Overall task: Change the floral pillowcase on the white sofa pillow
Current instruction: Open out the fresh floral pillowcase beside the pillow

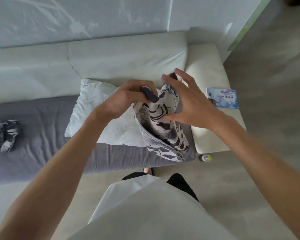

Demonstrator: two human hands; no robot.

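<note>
Floral pillowcase [163, 129], a limp cotton cover printed in dark grey and white, hangs bunched between both hands above the right end of the grey-covered sofa seat [42, 129], its lower end resting on the seat against the bare white sofa pillow [100, 111] that lies just to its left. The left hand [128, 97] has its fingers curled round a gathered dark fold at the top of the cloth; the right hand [187, 101] pinches the opposite edge between thumb and fingertips, the other fingers spread. By the look of it the case is light, soft and shapeless, so it will sag and fold wherever it is not held, and the best hold is probably along the hem of the open mouth, one hand on each side, so the opening stays wide enough to take a pillow corner. The pillow itself looks plump and yielding and would likely need squeezing to slide in. A second crumpled patterned cloth [3, 134] lies well apart at the seat's left end, a blue booklet [222, 98] sits on the cream sofa arm [208, 66], and a small clear bottle [205, 158] stands on the floor nearby.
</note>
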